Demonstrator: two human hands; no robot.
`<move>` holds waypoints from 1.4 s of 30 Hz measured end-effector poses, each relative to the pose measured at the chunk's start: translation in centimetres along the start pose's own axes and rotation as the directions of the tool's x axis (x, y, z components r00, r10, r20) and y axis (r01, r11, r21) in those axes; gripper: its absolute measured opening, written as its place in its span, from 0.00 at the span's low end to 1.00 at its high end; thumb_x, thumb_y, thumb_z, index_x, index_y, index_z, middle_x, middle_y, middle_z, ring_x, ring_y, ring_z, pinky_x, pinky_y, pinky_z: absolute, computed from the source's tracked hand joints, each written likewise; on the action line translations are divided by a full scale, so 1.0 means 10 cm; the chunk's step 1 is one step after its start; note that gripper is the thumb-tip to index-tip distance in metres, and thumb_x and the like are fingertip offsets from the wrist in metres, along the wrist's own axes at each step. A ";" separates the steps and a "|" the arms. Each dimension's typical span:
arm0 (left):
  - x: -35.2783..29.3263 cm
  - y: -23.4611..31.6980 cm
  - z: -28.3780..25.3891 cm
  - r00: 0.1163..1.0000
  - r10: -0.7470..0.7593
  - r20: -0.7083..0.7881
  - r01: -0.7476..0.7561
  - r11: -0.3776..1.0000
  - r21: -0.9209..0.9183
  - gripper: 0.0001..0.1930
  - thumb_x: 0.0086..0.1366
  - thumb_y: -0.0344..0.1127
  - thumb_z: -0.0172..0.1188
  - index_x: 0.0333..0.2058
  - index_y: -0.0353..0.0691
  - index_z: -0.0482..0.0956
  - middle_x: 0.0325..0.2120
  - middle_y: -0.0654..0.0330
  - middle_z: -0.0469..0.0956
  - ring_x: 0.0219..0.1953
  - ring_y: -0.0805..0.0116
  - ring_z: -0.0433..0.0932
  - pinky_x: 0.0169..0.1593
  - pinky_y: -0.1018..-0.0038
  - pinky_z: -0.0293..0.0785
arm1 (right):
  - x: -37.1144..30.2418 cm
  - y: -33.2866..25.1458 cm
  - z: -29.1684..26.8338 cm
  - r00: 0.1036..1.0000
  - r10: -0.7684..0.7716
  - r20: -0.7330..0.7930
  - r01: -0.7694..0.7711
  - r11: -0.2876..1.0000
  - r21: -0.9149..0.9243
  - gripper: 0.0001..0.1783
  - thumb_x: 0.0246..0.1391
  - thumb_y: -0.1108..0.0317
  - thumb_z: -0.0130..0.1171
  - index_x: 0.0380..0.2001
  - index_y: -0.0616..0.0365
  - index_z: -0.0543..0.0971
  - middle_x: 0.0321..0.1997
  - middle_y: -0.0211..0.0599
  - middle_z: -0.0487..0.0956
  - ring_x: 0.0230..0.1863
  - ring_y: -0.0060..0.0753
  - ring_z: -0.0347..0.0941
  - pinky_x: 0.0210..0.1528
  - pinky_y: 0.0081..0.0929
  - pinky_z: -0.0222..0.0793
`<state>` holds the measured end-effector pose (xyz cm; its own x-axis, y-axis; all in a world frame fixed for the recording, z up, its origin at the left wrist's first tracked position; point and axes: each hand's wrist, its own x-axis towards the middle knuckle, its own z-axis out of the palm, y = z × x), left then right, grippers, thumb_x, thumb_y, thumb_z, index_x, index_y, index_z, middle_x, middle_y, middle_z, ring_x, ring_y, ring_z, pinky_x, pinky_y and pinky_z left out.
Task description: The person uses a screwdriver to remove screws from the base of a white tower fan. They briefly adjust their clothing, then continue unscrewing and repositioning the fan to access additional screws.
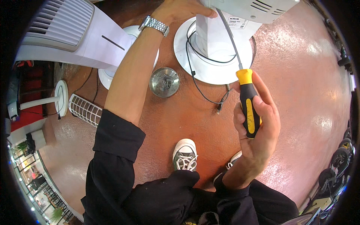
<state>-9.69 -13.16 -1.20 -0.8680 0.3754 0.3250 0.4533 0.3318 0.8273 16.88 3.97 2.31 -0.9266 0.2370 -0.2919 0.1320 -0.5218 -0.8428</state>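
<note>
A screwdriver (249,107) with a black and yellow handle and a long metal shaft is gripped in my right hand (267,123). Its shaft points up to the underside of a white tower fan (258,9); the tip is hard to make out there. My left hand (183,10), with a metal-band watch (154,25) on the wrist, holds the fan at the top edge, thumb along its white column; the other fingers are mostly hidden. Below the column spreads the fan's round white base (210,73), with a black power cord (194,73) lying over it.
On the reddish-brown floor stands a round metal bowl (164,82) of small screws. Another white tower fan (71,52) leans in from the left, near a white grille (84,108) and a smaller round base (62,98). The cord's plug (219,108) lies on the floor. Dark wheeled items (339,159) line the right.
</note>
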 end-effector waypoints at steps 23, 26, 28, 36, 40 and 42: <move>-0.95 0.20 0.85 0.866 -0.316 -0.388 0.005 0.781 -0.624 0.18 0.66 0.43 0.67 0.42 0.32 0.80 0.36 0.58 0.83 0.37 0.69 0.82 0.42 0.74 0.80 | -0.08 0.30 0.17 0.716 -0.689 0.107 0.402 0.282 -0.871 0.17 0.44 0.79 0.71 0.41 0.58 0.82 0.41 0.42 0.81 0.40 0.42 0.80 0.41 0.34 0.76; -0.96 0.58 0.82 0.902 -0.422 0.092 0.331 0.536 -0.777 0.19 0.68 0.46 0.65 0.43 0.33 0.81 0.35 0.58 0.82 0.37 0.71 0.81 0.43 0.75 0.78 | -0.05 0.39 0.07 0.611 -0.738 0.286 0.455 0.032 -0.890 0.18 0.43 0.79 0.72 0.40 0.56 0.82 0.42 0.41 0.81 0.41 0.40 0.80 0.42 0.36 0.76; -0.95 0.61 0.78 0.891 -0.403 0.207 0.406 0.509 -0.759 0.18 0.69 0.46 0.63 0.45 0.33 0.80 0.34 0.59 0.82 0.38 0.71 0.80 0.46 0.74 0.76 | -0.04 0.40 0.01 0.587 -0.717 0.376 0.483 -0.063 -0.873 0.17 0.43 0.78 0.73 0.40 0.56 0.83 0.45 0.41 0.81 0.43 0.41 0.79 0.44 0.35 0.76; -0.97 0.53 0.56 0.834 -0.465 0.297 0.438 0.231 -0.869 0.14 0.70 0.37 0.62 0.46 0.32 0.79 0.38 0.56 0.83 0.41 0.70 0.84 0.43 0.79 0.84 | -0.30 0.27 -0.03 0.987 -0.152 -0.053 0.083 0.760 -0.644 0.28 0.70 0.58 0.48 0.65 0.67 0.65 0.51 0.55 0.78 0.38 0.26 0.81 0.36 0.19 0.77; -0.94 0.51 0.58 0.838 -0.483 0.256 0.354 0.122 -0.927 0.14 0.72 0.36 0.58 0.46 0.27 0.78 0.39 0.50 0.83 0.44 0.64 0.85 0.51 0.74 0.84 | -0.38 0.25 -0.05 0.989 0.129 0.070 -0.076 0.858 -0.507 0.30 0.70 0.61 0.47 0.68 0.68 0.59 0.52 0.59 0.77 0.38 0.32 0.82 0.36 0.21 0.78; -0.95 0.48 0.56 0.851 -0.464 0.248 0.328 0.099 -0.940 0.14 0.73 0.35 0.57 0.46 0.26 0.77 0.40 0.48 0.83 0.44 0.64 0.85 0.52 0.74 0.84 | -0.36 0.30 0.01 0.957 0.254 0.137 -0.228 0.957 -0.181 0.30 0.70 0.63 0.46 0.68 0.71 0.58 0.53 0.61 0.76 0.39 0.36 0.82 0.36 0.23 0.79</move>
<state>1.92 -10.24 -2.88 -0.8984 0.3800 -0.2204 -0.4299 -0.6573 0.6191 20.58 1.47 0.84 -0.9019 -0.0183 -0.4315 0.4012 -0.4053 -0.8214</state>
